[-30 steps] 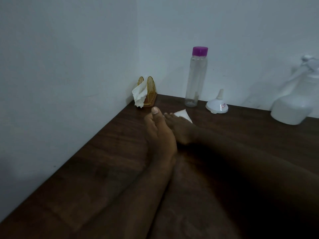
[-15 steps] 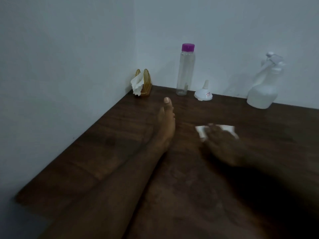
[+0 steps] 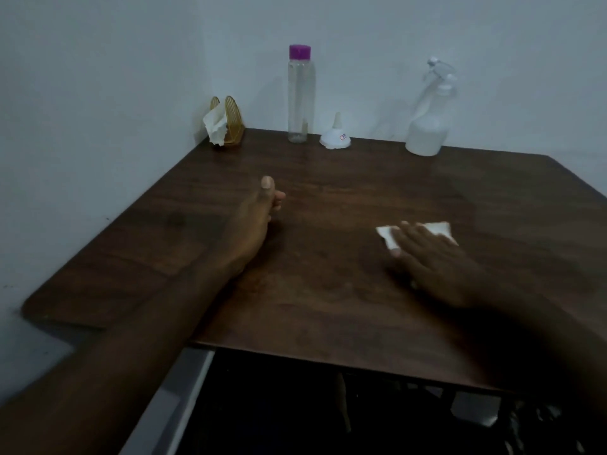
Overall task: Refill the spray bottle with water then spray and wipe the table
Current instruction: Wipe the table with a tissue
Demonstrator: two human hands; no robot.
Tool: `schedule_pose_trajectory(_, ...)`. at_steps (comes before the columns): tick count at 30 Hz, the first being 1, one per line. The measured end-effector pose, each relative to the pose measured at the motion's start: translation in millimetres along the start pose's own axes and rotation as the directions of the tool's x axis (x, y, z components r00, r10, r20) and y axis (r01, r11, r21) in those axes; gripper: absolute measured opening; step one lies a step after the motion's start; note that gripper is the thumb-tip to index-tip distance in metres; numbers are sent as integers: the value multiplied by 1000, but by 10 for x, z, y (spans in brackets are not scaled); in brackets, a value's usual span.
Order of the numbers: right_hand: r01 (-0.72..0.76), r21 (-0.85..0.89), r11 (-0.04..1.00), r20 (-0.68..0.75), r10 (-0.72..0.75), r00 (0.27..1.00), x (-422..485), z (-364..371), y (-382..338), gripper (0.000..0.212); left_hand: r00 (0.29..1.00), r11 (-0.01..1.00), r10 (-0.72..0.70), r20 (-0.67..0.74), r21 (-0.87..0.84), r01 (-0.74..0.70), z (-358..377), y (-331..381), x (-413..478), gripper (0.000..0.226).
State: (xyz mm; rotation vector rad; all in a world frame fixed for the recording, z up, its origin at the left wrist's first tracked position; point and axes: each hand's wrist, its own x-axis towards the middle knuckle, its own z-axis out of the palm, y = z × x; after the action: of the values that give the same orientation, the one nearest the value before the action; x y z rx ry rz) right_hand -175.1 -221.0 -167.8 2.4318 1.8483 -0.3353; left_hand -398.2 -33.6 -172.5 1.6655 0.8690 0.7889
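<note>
The right hand, flat on the white tissue, has slid it from beside the left hand out toward four o'clock across the table, seemingly nearer its front edge, while the left hand has drawn back from the wall.

The right hand lies over most of the white tissue, so only its far corners show, and the hand itself is blurred. Both forearms run off the lower edge of the frame. The tabletop is cut off at the right edge. The small label on the white funnel is too small to read. Below the tabletop's near edge, at the bottom of the frame, the dark shapes cannot be made out
</note>
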Motion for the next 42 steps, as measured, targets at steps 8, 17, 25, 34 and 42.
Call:
schedule_pose_trajectory(8,-373,-144,917,-26,373,927,-491,148,728,107,992,999,42,116,-27,-39,-46,22,-352,71)
schedule_pose_trajectory(17,-112,-1,994,-84,111,990,1119,-12,-1028,75,994,995,-3,-106,-97,-7,-400,-115,-534,73)
schedule_pose_trajectory(25,423,14,906,-37,-423,906,1433,47,-2290,61,916,992,-103,-388,-109,65,-1142,-278,-517,112)
schedule_pose_trajectory(34,441,-37,897,-33,-442,896,1865,-67,-2800,63,887,994,-94,-452,0,105,-1442,-127,-479,93)
schedule_pose_trajectory(42,683,-50,729,-39,-684,728,419,256,-2403,57,900,997,-73,-430,-10,77,-1034,114,-429,73)
